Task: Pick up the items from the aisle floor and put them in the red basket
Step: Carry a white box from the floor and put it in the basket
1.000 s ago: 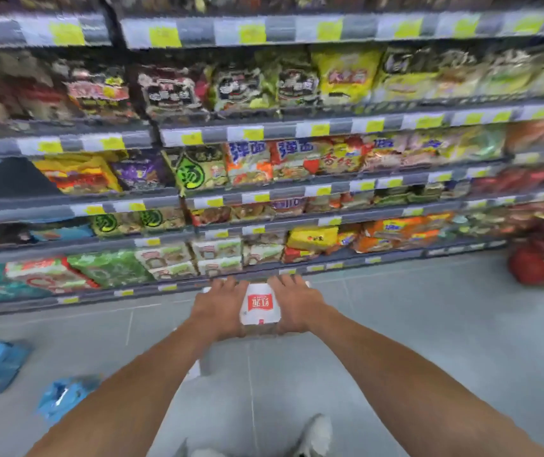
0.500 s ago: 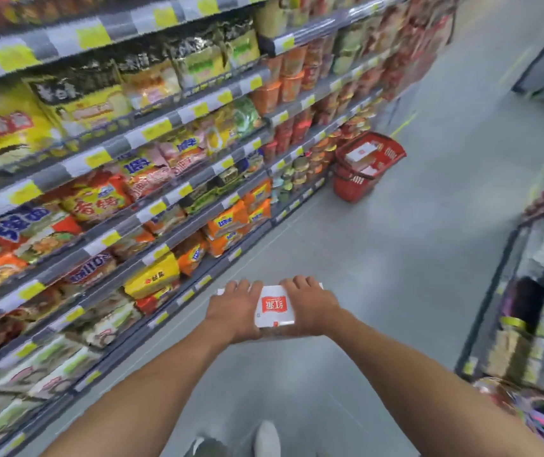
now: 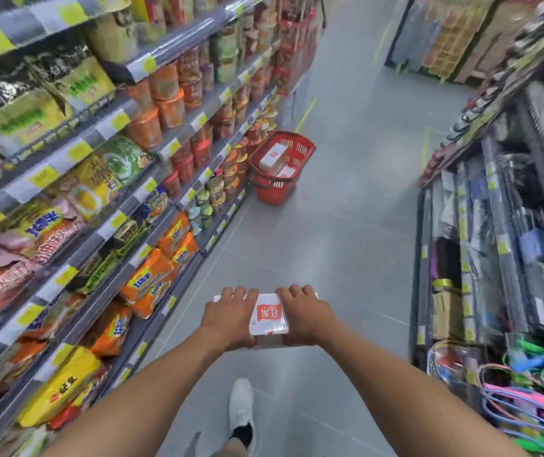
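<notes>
A white pack with a red label (image 3: 269,319) sits clamped between the two hands, well short of the red basket (image 3: 280,168) that stands on the aisle floor (image 3: 346,225) against the foot of the noodle shelves (image 3: 125,179). The left hand (image 3: 229,319) and right hand (image 3: 305,316) each curl over one end of it. Two similar white boxes (image 3: 273,156) already lie in the basket. The carrying step seems in hand; next calls for walking up to the basket and lowering the pack in beside them.

The person's two forearms are bare, with no sleeve, watch or ring to be seen on the left hand (image 3: 231,319) or the right hand (image 3: 306,319). Below them shows one white low-cut fabric sneaker (image 3: 240,402) with a black sock (image 3: 241,434) above it.
</notes>
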The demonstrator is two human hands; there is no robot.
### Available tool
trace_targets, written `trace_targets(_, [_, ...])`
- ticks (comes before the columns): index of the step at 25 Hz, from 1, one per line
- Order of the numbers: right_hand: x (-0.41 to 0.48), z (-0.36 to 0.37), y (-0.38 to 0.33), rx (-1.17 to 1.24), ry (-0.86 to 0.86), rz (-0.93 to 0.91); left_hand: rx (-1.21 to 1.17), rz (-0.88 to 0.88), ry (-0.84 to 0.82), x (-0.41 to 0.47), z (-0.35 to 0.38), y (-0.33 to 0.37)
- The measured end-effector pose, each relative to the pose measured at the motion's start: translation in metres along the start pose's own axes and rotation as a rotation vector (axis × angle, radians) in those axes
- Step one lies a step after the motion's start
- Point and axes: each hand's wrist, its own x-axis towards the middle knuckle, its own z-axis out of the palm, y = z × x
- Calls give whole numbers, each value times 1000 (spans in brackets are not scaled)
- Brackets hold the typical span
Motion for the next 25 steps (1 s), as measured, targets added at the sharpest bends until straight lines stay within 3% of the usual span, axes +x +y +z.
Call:
trace_targets(5, [56, -41, 28, 26, 29, 109, 50, 126, 9, 86, -45, -16])
trace_targets(14, [126, -85, 144, 96, 65, 271, 101, 310, -29, 239, -103, 42])
trace_targets(25, [233, -180, 330, 152, 47, 279, 110, 323, -67, 449, -171, 134])
